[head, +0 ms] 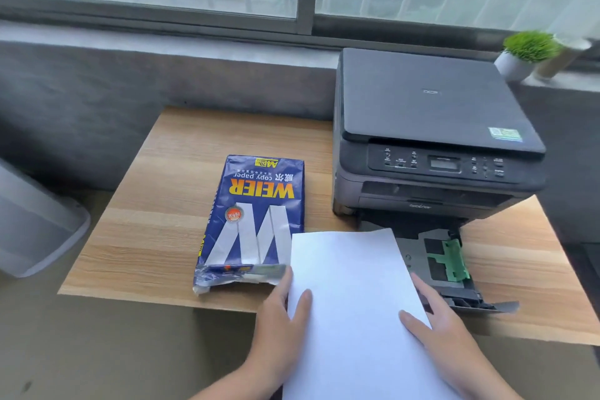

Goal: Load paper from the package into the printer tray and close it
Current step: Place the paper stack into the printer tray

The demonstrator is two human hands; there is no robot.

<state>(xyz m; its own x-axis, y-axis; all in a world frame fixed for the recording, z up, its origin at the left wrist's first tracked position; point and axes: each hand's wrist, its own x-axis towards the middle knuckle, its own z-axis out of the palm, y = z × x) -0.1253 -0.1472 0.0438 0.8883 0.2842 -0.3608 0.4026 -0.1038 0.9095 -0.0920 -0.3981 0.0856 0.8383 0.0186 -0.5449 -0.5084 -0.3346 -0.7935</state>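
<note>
A white stack of paper (350,295) is held by both hands above the table's front edge. My left hand (279,315) grips its left side, thumb on top. My right hand (438,325) grips its right side. The stack's far end overlaps the left part of the pulled-out printer tray (454,289), which has green guides (454,260) and looks bare inside. The dark grey printer (431,140) stands at the back right of the table. The blue paper package (253,221) lies to the left of the stack, its torn end facing me.
The wooden table (156,221) stands against a grey wall under a window. A small potted plant (526,52) sits on the sill behind the printer. A grey bin (35,224) stands on the floor at the left.
</note>
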